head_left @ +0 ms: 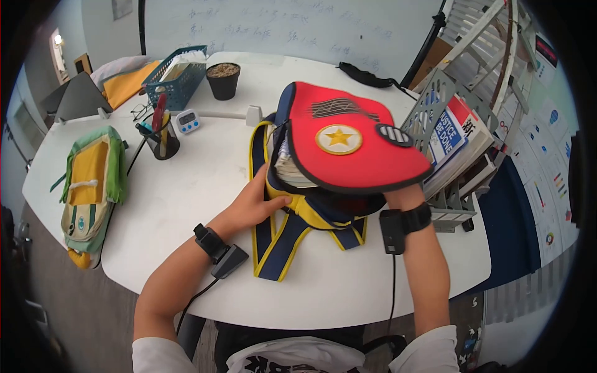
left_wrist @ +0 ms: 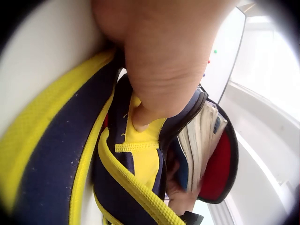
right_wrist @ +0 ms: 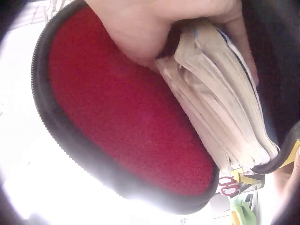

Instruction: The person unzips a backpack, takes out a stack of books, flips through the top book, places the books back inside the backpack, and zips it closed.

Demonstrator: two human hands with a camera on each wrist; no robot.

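Note:
A navy and yellow backpack [head_left: 292, 227] lies on the white table [head_left: 186, 186], its red star flap [head_left: 348, 143] lifted. My left hand [head_left: 252, 205] grips the bag's open edge, with the thumb pressed on a yellow panel [left_wrist: 140, 150]. My right hand [right_wrist: 154, 33] reaches in under the flap and holds a thick stack of books [right_wrist: 225, 108] inside the bag. In the head view only the right wrist [head_left: 404, 198] shows; the flap hides the fingers. The page edges of the books [head_left: 292, 168] show at the bag's mouth.
A green and yellow bag [head_left: 90, 186] lies at the table's left edge. Behind it stand a pen cup [head_left: 163, 142], a small timer [head_left: 188, 121], a blue basket [head_left: 177, 78] and a dark pot [head_left: 222, 79]. A grey file rack [head_left: 454, 143] with books stands close on the right.

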